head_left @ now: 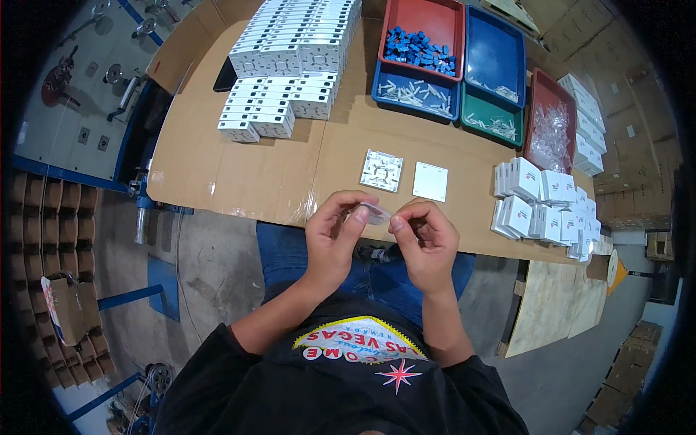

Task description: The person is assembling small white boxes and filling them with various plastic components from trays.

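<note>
Pinching a small see-through packet point(376, 213) in our left hand point(335, 235), just on our side of the white square frame point(381, 171), we hold it slanting longways from that frame toward our farther right hand point(426, 243), whose grip we cannot tell.

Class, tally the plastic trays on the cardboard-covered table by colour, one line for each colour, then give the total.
Red trays: 2
Blue trays: 2
Green tray: 1
Total: 5
</note>
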Tool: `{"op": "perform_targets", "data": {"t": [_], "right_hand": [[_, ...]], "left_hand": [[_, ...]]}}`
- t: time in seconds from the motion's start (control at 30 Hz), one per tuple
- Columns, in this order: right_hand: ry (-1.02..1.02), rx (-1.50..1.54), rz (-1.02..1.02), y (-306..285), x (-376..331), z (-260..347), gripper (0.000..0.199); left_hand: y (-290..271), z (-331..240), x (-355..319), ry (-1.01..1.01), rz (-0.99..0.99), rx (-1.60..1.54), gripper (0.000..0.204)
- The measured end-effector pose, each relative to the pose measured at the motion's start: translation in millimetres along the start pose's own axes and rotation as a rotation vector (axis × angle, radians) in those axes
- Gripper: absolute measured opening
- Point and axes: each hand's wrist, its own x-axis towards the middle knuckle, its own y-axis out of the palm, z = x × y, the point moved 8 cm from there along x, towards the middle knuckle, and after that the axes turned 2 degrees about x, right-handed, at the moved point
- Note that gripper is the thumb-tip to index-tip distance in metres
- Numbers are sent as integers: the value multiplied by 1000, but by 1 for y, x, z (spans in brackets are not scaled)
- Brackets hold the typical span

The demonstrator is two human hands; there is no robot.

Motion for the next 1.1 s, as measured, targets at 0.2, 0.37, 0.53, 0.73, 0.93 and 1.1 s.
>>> {"op": "perform_targets", "data": {"t": [0.2,0.37,0.53,0.73,0.93,1.1], "right_hand": [[26,-25,-11,-1,-1,-4,7],[3,-74,28,9,-1,-4,8],[24,-26,0,2,0,-7,8],[29,-23,14,4,1,-7,10],[19,-99,38,6,1,-10,12],[11,-103,-8,0,2,-13,6]], "left_hand": [[-1,-2,1,55,-56,113,14],[-7,-6,-2,107,-146,74,13],[-5,5,-1,19,-140,27,11],[-4,2,-1,82,-132,72,11],[-1,7,-2,-2,-121,-5,12],[3,12,-1,-2,-21,35,17]]}}
